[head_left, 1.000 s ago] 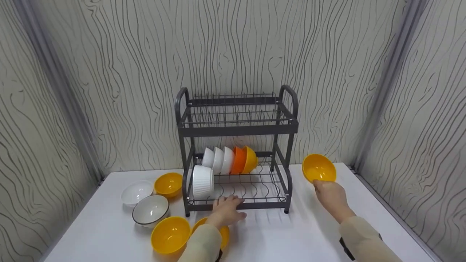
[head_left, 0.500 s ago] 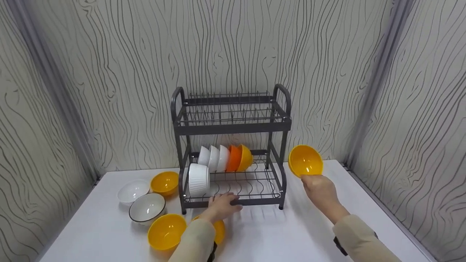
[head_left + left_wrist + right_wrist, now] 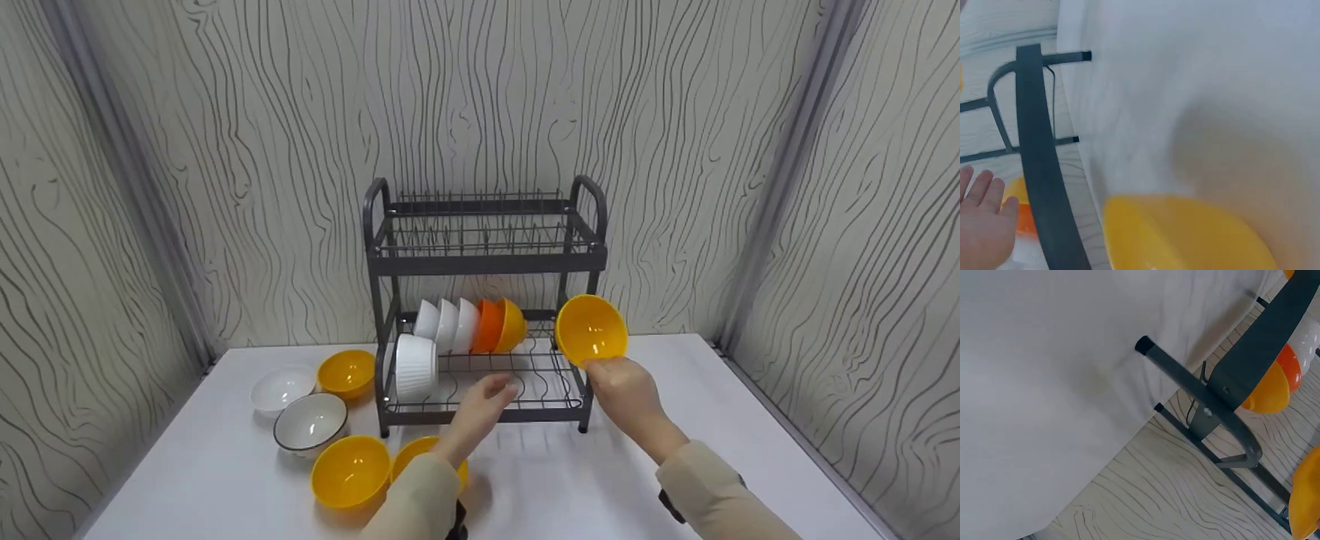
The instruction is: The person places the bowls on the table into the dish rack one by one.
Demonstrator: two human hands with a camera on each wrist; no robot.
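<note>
My right hand (image 3: 630, 397) pinches a yellow bowl (image 3: 591, 328) by its lower rim, in front of the right side of the dark two-tier dish rack (image 3: 487, 264). The bowl is tilted, with its inside toward me. My left hand (image 3: 482, 412) is raised over the front rail of the lower tier and holds nothing. Its fingers look straight in the left wrist view. In the lower tier's back row lean white bowls (image 3: 447, 327), an orange bowl (image 3: 486, 327) and a yellow bowl (image 3: 511, 326). A ribbed white bowl (image 3: 416, 367) stands on its side at the front left.
Left of the rack, a white bowl (image 3: 281, 390), a dark-rimmed bowl (image 3: 310, 424) and a small yellow bowl (image 3: 347, 373) rest on the white table (image 3: 195, 457). Two larger yellow ones sit nearer me, one (image 3: 351, 472) beside another (image 3: 420, 450) partly behind my left arm. Patterned walls (image 3: 480, 90) enclose the table.
My right hand has carried the yellow bowl leftward, from beside the rack to its right post. My left hand has lifted off the front rail and turned.
</note>
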